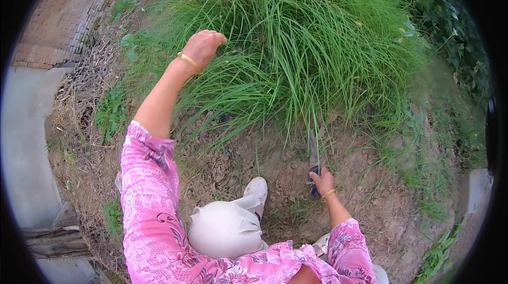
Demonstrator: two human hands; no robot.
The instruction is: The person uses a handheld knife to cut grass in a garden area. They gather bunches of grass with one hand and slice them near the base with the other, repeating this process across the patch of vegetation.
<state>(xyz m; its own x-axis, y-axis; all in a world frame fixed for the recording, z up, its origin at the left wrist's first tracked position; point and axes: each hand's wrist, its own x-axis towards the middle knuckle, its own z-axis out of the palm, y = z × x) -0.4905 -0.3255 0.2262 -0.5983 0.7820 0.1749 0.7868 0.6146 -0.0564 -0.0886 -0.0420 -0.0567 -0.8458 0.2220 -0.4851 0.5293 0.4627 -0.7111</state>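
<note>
A big clump of long green grass [296,51] fills the far middle, its blades drooping toward me. At the clump's left side is my left hand [203,50], fingers curled closed; their inner side is hidden, so whatever they may hold does not show. Lower and to the right, my right hand [324,182] grips the dark handle of a sickle [314,152]. Its metal blade points away from me at the near edge of the clump, and the far end is hidden among the grass blades.
Bare brown soil [365,178] with short weeds surrounds my white shoe [256,191]. Dry stalks [87,85] lie at left beside a grey concrete strip [29,146] and brick paving [69,16]. Dark leafy plants [450,24] stand at the far right.
</note>
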